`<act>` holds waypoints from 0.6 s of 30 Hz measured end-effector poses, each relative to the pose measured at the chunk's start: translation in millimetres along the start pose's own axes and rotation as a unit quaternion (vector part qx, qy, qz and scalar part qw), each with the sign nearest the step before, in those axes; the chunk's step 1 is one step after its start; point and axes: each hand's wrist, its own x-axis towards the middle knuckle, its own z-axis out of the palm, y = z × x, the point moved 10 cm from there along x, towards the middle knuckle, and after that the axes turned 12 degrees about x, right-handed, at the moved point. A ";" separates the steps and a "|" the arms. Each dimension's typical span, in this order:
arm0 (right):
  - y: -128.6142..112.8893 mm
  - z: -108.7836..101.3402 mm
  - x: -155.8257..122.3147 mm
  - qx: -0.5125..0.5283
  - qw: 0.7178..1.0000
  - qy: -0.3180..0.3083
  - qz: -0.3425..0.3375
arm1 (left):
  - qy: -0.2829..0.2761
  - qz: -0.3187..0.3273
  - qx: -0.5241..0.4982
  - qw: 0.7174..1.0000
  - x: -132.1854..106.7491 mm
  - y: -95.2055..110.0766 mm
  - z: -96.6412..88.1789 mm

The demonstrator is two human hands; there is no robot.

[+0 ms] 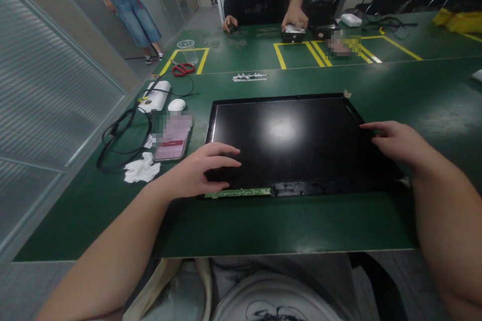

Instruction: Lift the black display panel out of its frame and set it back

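Left hand: spread and holding nothing, between 8 and 9 o'clock on the panel; fingertip contact is hard to judge (196, 170)
Right hand: fingers half-bent at the 3 o'clock rim; I cannot tell whether it grips or merely touches (402, 143)
Black panel: flat on the green counter (293, 228), between both hands; glare washes out its upper middle (244, 145)
Green circuit strip: along the panel's near edge, between 7 and 8 o'clock, left part partly hidden by the left hand (259, 192)
Phone: 9 o'clock of the panel, screen partly pixelated (175, 135)
White strips: 11 o'clock, too small to make out (249, 77)
Red scissors: 10 o'clock (183, 69)
Co-worker: 12 o'clock, head cut off by the top edge; one hand covers part of a small black box (293, 36)
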 end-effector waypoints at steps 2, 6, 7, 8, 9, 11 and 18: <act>0.3 -1.1 -1.1 0.008 1.000 0.007 0.009 | -0.002 0.000 -0.004 1.000 -0.5 -0.1 1.3; 5.9 -2.3 -2.9 0.044 0.998 0.018 0.037 | -0.010 -0.007 -0.006 1.000 -1.0 -0.9 2.9; 7.2 -2.6 -3.1 0.052 0.998 0.021 0.040 | -0.011 -0.010 -0.007 1.000 -1.0 -0.9 2.8; 8.3 -2.9 -3.1 0.059 0.997 0.024 0.041 | -0.012 -0.012 -0.007 1.000 -0.8 -0.7 2.7; 9.0 -3.2 -3.0 0.064 0.997 0.026 0.039 | -0.012 -0.012 -0.008 1.000 -0.7 -0.5 2.6; 9.5 -3.5 -2.7 0.069 0.997 0.031 0.033 | -0.014 -0.014 -0.007 1.000 -0.6 -0.4 3.1; 7.5 -7.9 -3.4 0.068 0.996 0.057 0.022 | -0.014 -0.016 -0.014 1.000 -0.1 -0.2 3.4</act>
